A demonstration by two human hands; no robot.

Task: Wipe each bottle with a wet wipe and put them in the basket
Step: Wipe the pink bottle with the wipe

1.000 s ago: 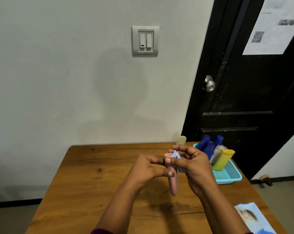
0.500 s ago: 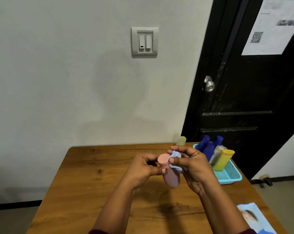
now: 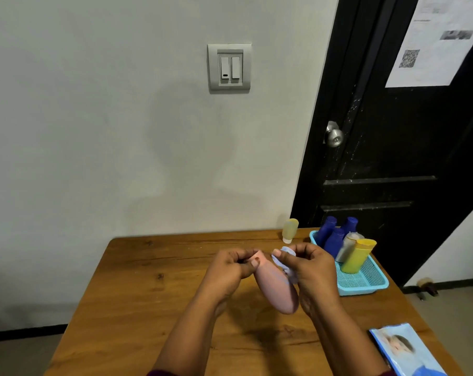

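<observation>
Left hand point(image 3: 228, 271) fingers curled, pinching top end of pink bottle point(image 3: 277, 290) above table point(image 3: 148, 294) centre. Right hand point(image 3: 312, 270) fingers curled, pressing wet wipe point(image 3: 285, 263) against bottle. Basket point(image 3: 363, 290), right edge: three blue bottles point(image 3: 333, 241), grey bottle point(image 3: 346, 248), yellow bottle point(image 3: 356, 257).

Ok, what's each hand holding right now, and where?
Left hand pinches the pink bottle at its upper end; right hand presses the wet wipe against its side.

A pale grey plaster wall point(image 3: 94, 131) carried a double light switch point(image 3: 229, 67) beside a black panelled door point(image 3: 393, 145).
</observation>
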